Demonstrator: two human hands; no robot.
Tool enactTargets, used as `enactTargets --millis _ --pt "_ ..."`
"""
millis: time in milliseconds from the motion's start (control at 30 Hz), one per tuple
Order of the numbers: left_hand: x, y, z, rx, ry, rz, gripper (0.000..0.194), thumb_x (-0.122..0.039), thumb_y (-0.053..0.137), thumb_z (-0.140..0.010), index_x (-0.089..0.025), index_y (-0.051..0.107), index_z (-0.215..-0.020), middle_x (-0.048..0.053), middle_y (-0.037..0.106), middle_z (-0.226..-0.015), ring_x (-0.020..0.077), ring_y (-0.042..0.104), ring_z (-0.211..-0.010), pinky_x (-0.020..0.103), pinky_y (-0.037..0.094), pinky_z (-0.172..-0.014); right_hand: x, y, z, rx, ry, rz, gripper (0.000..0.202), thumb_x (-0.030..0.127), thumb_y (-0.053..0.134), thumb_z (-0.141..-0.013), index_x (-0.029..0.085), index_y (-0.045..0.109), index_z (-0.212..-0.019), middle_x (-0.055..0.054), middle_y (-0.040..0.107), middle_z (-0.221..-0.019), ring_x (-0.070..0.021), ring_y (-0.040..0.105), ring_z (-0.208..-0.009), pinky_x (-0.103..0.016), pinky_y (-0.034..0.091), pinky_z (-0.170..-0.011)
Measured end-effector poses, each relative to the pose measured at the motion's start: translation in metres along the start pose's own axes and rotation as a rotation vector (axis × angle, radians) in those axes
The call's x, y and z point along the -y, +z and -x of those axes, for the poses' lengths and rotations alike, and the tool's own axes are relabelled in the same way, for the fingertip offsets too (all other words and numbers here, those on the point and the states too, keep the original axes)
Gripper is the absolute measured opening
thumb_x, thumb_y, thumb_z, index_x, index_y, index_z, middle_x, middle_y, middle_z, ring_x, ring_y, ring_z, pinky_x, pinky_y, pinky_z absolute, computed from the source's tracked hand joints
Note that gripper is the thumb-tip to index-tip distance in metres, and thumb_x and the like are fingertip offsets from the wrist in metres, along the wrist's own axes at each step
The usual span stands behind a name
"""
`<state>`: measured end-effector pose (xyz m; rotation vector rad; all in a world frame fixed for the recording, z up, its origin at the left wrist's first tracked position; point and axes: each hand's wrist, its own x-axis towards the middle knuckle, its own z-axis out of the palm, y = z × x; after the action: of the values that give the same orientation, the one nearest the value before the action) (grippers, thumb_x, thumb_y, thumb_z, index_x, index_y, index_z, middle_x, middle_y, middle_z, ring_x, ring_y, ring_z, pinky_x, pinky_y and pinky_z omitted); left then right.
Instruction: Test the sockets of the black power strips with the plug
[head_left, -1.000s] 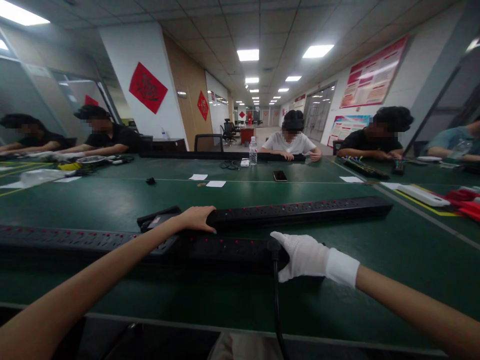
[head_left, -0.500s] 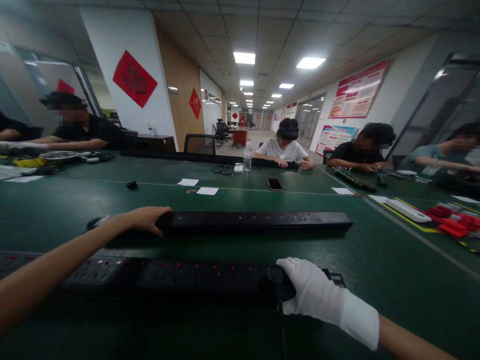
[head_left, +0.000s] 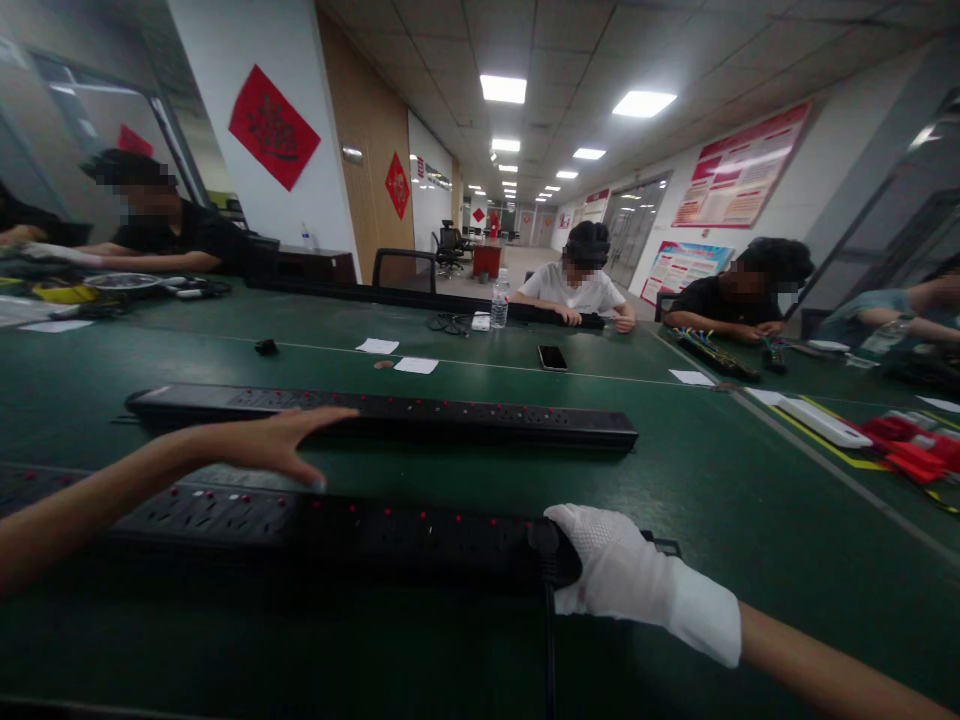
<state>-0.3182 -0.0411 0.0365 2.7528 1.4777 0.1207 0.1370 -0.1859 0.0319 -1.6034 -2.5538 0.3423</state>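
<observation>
Lifting off the far long black power strip (head_left: 390, 415), the bare left hand (head_left: 270, 445) now hovers open, while the white-gloved right hand (head_left: 611, 570) still grips the near black power strip (head_left: 337, 525) on the green bench (head_left: 720, 500).

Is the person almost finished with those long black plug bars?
Hard to tell. One black power strip lies flat further out on the green table, and the bare left hand hovers open just by it. The gloved right hand grips the end of the near strip, where a black plug sits in it with its cord running down. Nothing shows which sockets have been checked.
</observation>
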Motion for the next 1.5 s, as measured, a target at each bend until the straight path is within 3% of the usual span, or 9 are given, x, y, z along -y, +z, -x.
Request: enactTargets --millis 67,233,500,667,767,933,1067,1333,1500 --pt "-0.031 0.014 0.023 0.197 0.125 0.069 0.096 -0.055 0.067 -0.058 -0.031 0.02 -0.138 0.004 0.035 -0.141 0.0258 0.039 -0.123 0.042 0.029 -0.099 0.0 -0.001 -0.002 0.021 -0.027 0.024 0.053 0.046 0.069 -0.056 0.024 0.054 -0.101 -0.002 0.06 -0.092 -0.0187 0.057 -0.081 -0.029 0.044 -0.07" --pt "-0.081 0.034 0.046 0.117 -0.005 0.046 0.077 -0.063 0.062 -0.057 -0.023 0.048 -0.122 0.009 0.057 -0.118 0.0291 0.055 -0.104 0.037 0.04 -0.087 -0.013 -0.009 -0.001 0.031 -0.037 0.165 0.051 0.051 0.066 -0.057 0.024 0.055 -0.099 -0.002 0.063 -0.086 -0.0207 0.059 -0.075 -0.032 0.043 -0.065" --pt "-0.15 0.023 -0.009 0.14 0.11 -0.02 0.072 -0.072 0.054 -0.059 -0.019 0.051 -0.108 0.009 0.062 -0.101 0.0285 0.059 -0.088 0.036 0.043 -0.074 -0.083 -0.021 0.041 -0.062 0.059 0.143 0.062 0.051 0.067 -0.06 0.025 0.05 -0.114 -0.005 0.062 -0.104 -0.0236 0.058 -0.09 -0.036 0.045 -0.078" --pt "-0.198 0.031 -0.018 -0.008 0.146 0.039 0.093 -0.075 0.049 -0.062 -0.018 0.032 -0.132 0.015 0.045 -0.13 0.0324 0.044 -0.115 0.046 0.031 -0.094 -0.059 -0.025 0.044 -0.306 0.005 0.22 0.084 0.064 0.059 -0.063 0.022 0.035 -0.132 -0.011 0.053 -0.12 -0.026 0.053 -0.102 -0.039 0.042 -0.082" --pt "-0.256 0.039 -0.036 -0.208 0.274 0.056 0.088 -0.074 0.039 -0.071 -0.017 0.023 -0.137 0.016 0.04 -0.134 0.031 0.038 -0.121 0.05 0.023 -0.1 -0.047 -0.023 0.03 -0.27 -0.095 0.368 0.048 0.058 0.046 -0.079 0.023 0.055 -0.111 -0.007 0.062 -0.09 -0.0198 0.057 -0.077 -0.031 0.041 -0.066" --pt "-0.331 0.056 -0.082 -0.227 0.422 0.038 0.08 -0.064 0.043 -0.075 -0.011 0.028 -0.134 0.02 0.049 -0.122 0.0322 0.046 -0.113 0.049 0.033 -0.091 -0.049 0.0 0.023 -0.433 -0.008 0.337 0.034 0.04 0.033 -0.089 0.019 0.06 -0.085 -0.006 0.06 -0.074 -0.0143 0.056 -0.064 -0.024 0.037 -0.058" --pt "-0.339 0.073 -0.095 -0.23 0.405 0.061 0.072 -0.059 0.041 -0.079 -0.009 0.032 -0.131 0.02 0.052 -0.119 0.0303 0.053 -0.102 0.046 0.04 -0.084 -0.05 0.014 0.027 -0.516 0.061 0.309 0.032 0.038 0.034 -0.089 0.019 0.059 -0.083 -0.006 0.06 -0.072 -0.0133 0.056 -0.061 -0.023 0.037 -0.055" --pt "-0.34 0.111 -0.09 -0.414 0.321 0.038 0.074 -0.062 0.028 -0.083 -0.008 0.032 -0.134 0.023 0.041 -0.132 0.0351 0.04 -0.122 0.051 0.037 -0.094 -0.048 0.003 0.024 -0.381 0.049 0.241 0.026 0.04 0.041 -0.086 0.02 0.057 -0.082 -0.005 0.059 -0.071 -0.0127 0.055 -0.058 -0.022 0.039 -0.053" --pt "-0.338 0.113 -0.079 -0.529 0.435 -0.14 0.054 -0.04 0.031 -0.089 -0.007 0.037 -0.132 0.018 0.036 -0.138 0.0303 0.033 -0.128 0.042 0.038 -0.096 -0.054 0.007 0.029 -0.443 0.001 0.152 0.021 0.035 0.045 -0.085 0.019 0.058 -0.089 -0.005 0.06 -0.073 -0.0138 0.056 -0.062 -0.024 0.043 -0.056"
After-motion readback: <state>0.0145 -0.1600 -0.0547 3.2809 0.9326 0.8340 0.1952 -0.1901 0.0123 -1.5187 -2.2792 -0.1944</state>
